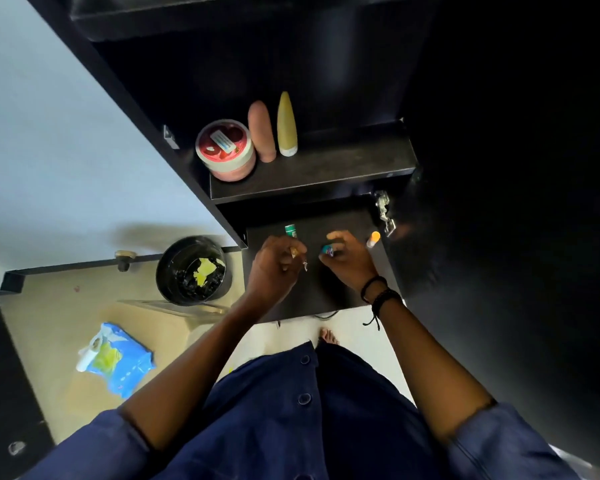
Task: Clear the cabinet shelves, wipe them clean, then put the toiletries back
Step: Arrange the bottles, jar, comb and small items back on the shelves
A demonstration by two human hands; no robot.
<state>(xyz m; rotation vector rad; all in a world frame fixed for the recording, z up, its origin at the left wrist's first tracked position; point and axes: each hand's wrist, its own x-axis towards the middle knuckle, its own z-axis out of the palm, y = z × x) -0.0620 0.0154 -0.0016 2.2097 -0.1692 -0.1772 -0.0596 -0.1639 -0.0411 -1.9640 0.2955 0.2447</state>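
Observation:
A black cabinet has a middle shelf [326, 171] bearing a round red-lidded jar [224, 148], a pinkish-brown bottle [261, 131] and a yellow bottle [286, 124]. On the lower shelf [329, 292] stand a small green tube [290, 231] and an orange-capped white stick [373, 239]. My left hand [274, 268] hovers over this shelf, pinching something small and yellowish with a bit of metal dangling below. My right hand [347, 259] grips a small teal-and-white container [327, 251] by its fingertips.
A black bin [193, 270] with yellow scraps inside stands on the floor to the left. A blue wipes packet [116, 358] lies on a beige surface nearby. A metal hinge [384, 211] sits at the shelf's right, by the open dark door. My bare foot [328, 337] is below.

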